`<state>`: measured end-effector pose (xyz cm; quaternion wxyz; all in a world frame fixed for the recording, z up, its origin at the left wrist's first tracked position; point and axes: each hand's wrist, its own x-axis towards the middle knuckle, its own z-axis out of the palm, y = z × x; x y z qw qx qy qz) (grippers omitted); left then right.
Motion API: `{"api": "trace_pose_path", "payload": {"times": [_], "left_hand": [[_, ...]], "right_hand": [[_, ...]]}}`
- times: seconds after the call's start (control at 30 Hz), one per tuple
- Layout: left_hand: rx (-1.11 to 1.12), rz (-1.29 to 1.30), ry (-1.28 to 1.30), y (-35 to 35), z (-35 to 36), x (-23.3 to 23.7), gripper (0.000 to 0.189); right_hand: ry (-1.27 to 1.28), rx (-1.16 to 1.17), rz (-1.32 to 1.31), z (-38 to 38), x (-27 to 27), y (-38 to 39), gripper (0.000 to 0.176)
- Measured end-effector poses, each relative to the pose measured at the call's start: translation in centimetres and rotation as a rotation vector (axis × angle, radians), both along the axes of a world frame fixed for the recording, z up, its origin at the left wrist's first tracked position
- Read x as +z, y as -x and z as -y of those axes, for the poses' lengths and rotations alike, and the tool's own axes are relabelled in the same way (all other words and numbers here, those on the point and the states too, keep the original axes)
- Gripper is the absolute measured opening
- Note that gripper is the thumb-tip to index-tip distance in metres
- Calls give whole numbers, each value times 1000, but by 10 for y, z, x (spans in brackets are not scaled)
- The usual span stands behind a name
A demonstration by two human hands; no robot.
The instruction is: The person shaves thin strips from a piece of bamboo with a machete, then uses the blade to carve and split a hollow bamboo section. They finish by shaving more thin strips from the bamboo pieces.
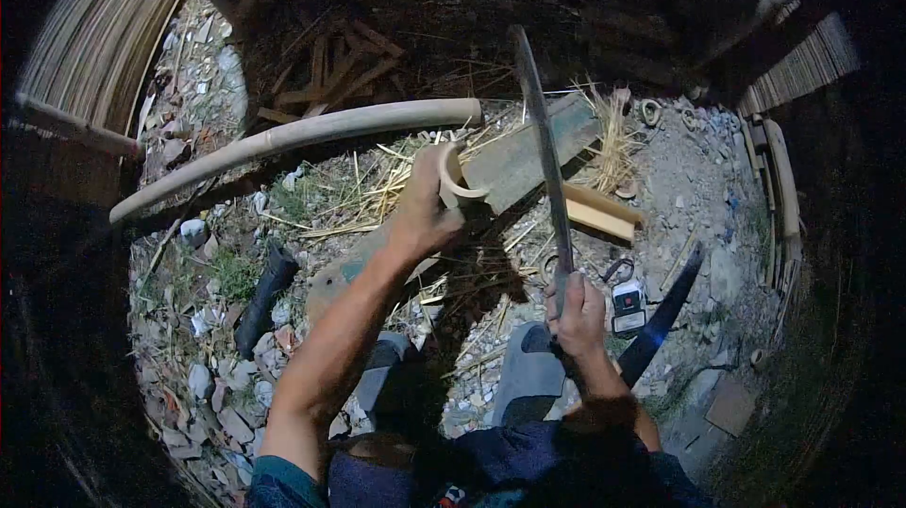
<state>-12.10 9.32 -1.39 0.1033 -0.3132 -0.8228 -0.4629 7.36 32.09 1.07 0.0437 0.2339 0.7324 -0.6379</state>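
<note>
Clothing (510,466), dark blue, fills the lower edge of the view. Just above it, two sandals (525,371) rest on the ground (698,187), which is stony and strewn with straw.

Left hand (425,211): closed around a curved bamboo strip (453,189). The strip is held over the near part of a plank (514,164) that lies slantwise on the ground.

Right hand (578,310): closed in a fist on the handle of a knife (547,159). The long blade points up and away, crossing over the plank just right of the strip. Whether the blade touches the strip cannot be told.

Surrounding items:
- Pole (311,131): long, pale, slightly bowed, lying beyond the left hand.
- Block (604,211): pale wood, beside the plank, right of the blade.
- Tape measure (628,305): on the ground just right of the right hand.
- Dark blade (665,315): lying slantwise beside the tape measure.
- Black tool (266,296): on the ground left of the left forearm.
</note>
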Motion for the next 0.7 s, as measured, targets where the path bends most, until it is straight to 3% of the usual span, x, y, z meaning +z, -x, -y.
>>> {"api": "trace_pose_path", "payload": {"times": [0.07, 0.13, 0.17, 0.3, 0.37, 0.47, 0.57, 0.7], "left_hand": [[-34, 87, -30, -4, -4, -9, 85], [31, 425, -52, -12, -9, -12, 70], [54, 315, -60, -12, -13, -12, 62], [67, 316, -31, -13, -9, -11, 63], [47, 182, -92, -12, -8, -14, 61], [60, 315, -64, -12, -9, -4, 61], [58, 179, -26, -8, -12, -8, 63], [84, 306, -15, -10, -13, -4, 63]], "right_hand": [[-19, 35, 17, 10, 32, 7, 52], [-80, 204, -116, 20, 47, 18, 51], [-109, 209, -93, 27, 54, 21, 51], [-197, 242, -125, 39, 49, 29, 47], [-207, 246, -132, 40, 47, 31, 46], [-237, 248, -150, 38, 47, 34, 43], [-232, 242, -150, 39, 50, 37, 40], [-228, 227, -115, 39, 46, 38, 36]]}}
